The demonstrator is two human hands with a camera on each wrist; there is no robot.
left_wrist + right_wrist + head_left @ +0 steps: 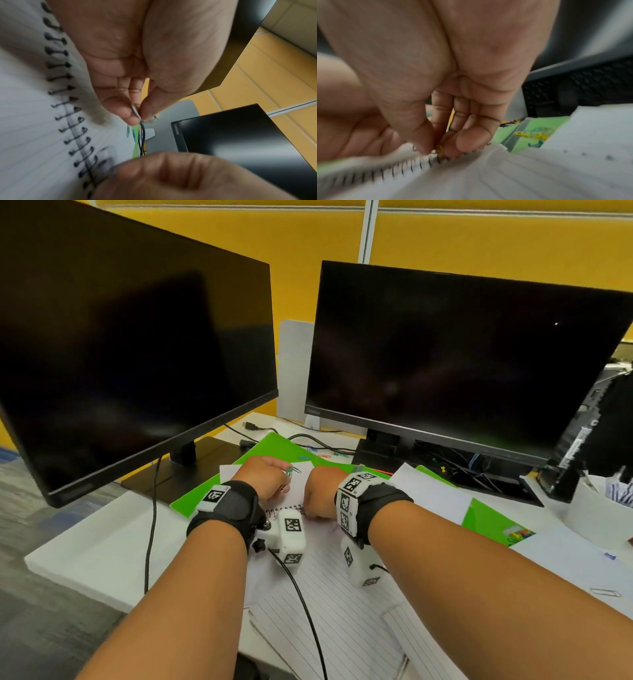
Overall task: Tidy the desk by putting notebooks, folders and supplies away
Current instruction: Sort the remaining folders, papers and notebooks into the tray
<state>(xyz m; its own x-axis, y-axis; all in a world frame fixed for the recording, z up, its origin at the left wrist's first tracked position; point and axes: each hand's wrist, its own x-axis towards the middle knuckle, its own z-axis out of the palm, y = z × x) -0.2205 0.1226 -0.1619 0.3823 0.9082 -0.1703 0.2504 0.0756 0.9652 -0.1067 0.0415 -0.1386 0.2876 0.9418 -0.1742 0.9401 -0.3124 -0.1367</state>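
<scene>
An open spiral notebook (329, 587) with lined pages lies on the desk before me, partly over a green folder (274, 450). My left hand (270, 477) hovers over its top edge and pinches paper clips (137, 115), a grey one and a teal one, between thumb and fingertips. My right hand (320, 494) is beside it, low at the spiral binding (419, 162). Its thumb and forefinger pinch a small yellow paper clip (439, 149) at the wire coils. Loose coloured clips (317, 453) lie on the folder behind the hands.
Two dark monitors (130, 344) (462, 361) stand close behind. Cables (308, 440) run between their stands. A second green folder (493, 522) and loose papers (435, 491) lie to the right, with a white cup (599, 508) of supplies beyond. A black cord (150, 529) crosses the left desk.
</scene>
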